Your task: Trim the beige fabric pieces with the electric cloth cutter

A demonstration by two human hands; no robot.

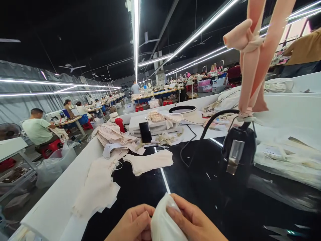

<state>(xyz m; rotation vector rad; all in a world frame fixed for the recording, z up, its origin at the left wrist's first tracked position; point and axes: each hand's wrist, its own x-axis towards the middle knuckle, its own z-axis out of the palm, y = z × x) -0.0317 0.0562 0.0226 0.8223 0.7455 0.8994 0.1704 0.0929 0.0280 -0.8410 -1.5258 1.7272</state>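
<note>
A folded piece of white cloth [163, 221] bulges upward at the bottom middle, above the shiny black tabletop [195, 194]. My right hand [194, 221] is closed on its upper right side, the thumb pressed against the face of the cloth. On the other side my left hand [135, 223] grips the cloth's left edge with bent fingers; its fingertips are partly hidden. Cream cut cloth pieces [150, 162] lie beyond my hands, and a larger pile of cream pieces [100, 184] spreads to the left. The lower end of the held cloth runs out of view.
A black device [239, 144] with a clear tube stands right, tied with pink cloth strips [253, 67]. Scissors [288, 231] lie lower right. A phone [145, 132] leans on a white vented box [135, 127]. A white board [57, 187] edges the left. Co-workers sit beyond.
</note>
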